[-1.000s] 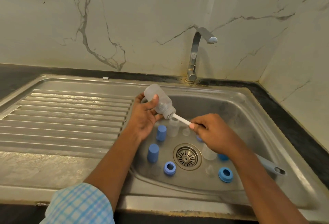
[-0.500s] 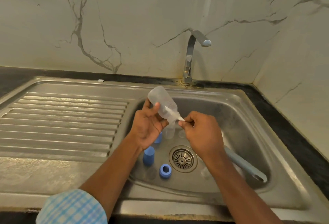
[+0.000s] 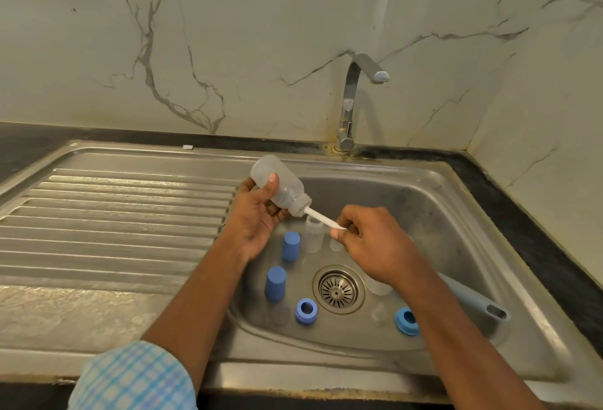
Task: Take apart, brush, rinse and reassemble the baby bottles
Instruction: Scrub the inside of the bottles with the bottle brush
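Note:
My left hand [image 3: 257, 217] grips a clear baby bottle [image 3: 280, 186] tilted over the sink basin [image 3: 434, 214], its mouth pointing down to the right. My right hand [image 3: 372, 243] pinches the white handle of a thin brush [image 3: 321, 217] whose tip is inside the bottle's mouth. On the basin floor stand two blue caps [image 3: 290, 246] [image 3: 275, 283], two blue collar rings [image 3: 306, 311] [image 3: 407, 321], another clear bottle [image 3: 313, 235] and a few clear teats.
A drain strainer [image 3: 337, 292] sits in the middle of the basin. A larger light-blue brush handle [image 3: 473, 298] leans along the basin's right side. The tap [image 3: 352, 99] stands behind, turned off. A ribbed draining board [image 3: 114, 220] lies to the left.
The brush went deep into the bottle half a second ago and has slid back out, with more white handle showing now. My left hand keeps the bottle tilted.

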`<act>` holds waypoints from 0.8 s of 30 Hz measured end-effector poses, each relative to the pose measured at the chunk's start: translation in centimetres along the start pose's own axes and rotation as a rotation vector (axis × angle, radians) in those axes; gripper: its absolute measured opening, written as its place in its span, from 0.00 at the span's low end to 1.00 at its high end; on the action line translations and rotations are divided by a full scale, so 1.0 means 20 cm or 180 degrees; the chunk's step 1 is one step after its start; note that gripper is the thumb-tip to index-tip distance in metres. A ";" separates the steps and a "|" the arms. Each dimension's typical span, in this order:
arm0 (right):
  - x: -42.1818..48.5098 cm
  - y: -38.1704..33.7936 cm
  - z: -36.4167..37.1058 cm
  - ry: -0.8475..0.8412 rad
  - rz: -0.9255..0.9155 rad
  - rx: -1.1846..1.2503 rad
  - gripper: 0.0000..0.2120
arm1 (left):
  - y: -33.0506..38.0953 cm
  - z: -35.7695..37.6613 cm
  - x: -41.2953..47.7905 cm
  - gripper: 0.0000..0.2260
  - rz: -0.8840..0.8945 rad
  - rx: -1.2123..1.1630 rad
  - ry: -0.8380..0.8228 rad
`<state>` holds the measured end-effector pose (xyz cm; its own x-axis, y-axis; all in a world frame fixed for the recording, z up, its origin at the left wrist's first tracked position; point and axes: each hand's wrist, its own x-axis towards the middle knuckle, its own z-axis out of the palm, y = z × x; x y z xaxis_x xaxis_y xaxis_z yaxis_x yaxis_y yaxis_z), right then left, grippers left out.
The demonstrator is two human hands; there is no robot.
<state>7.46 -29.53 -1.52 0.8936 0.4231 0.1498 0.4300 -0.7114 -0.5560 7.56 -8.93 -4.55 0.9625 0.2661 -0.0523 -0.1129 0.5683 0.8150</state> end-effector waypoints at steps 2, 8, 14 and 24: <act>-0.02 0.01 -0.01 -0.0143 0.0001 0.0196 0.07 | 0.02 -0.02 0.00 0.22 0.0093 -0.0049 -0.0109; -0.05 0.04 -0.04 -0.0533 0.0041 0.0558 0.14 | 0.00 -0.03 0.02 0.31 0.0185 -0.0394 -0.0481; -0.03 0.03 0.01 -0.0493 0.0254 0.0840 0.13 | -0.06 0.02 -0.02 0.41 0.0149 -0.0590 -0.0758; 0.03 0.04 0.08 0.0477 0.0234 -0.0664 0.15 | -0.12 0.10 -0.07 0.45 0.0008 0.0045 -0.0332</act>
<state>8.09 -28.94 -3.12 0.9259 0.2892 0.2431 0.3665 -0.8440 -0.3917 7.04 -12.28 -5.29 0.9828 0.1847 0.0096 -0.1126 0.5565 0.8232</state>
